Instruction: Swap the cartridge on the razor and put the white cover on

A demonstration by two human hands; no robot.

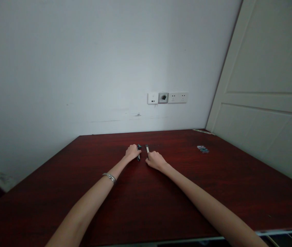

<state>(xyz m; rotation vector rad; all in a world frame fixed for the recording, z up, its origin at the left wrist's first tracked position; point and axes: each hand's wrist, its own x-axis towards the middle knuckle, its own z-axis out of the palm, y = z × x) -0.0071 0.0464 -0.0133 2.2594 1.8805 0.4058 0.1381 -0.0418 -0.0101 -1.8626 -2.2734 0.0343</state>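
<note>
My left hand (131,151) is closed around what looks like a razor (139,158), held roughly upright, with a teal and black head at its top and a black and white handle. Just to the right, my right hand (156,160) grips a slim whitish stick (147,149) with a dark tip that points away from me. The lower end of that stick is hidden in the fingers, so its kind cannot be told. A small gap separates the two held things, and both hands are low over the dark red table (104,219).
A small clear pack (202,149) with teal pieces lies on the table to the right. Behind the table rises a white wall with sockets (177,97). A pale panelled door (261,89) stands along the right side. A thin pale strip (203,131) lies at the far right corner.
</note>
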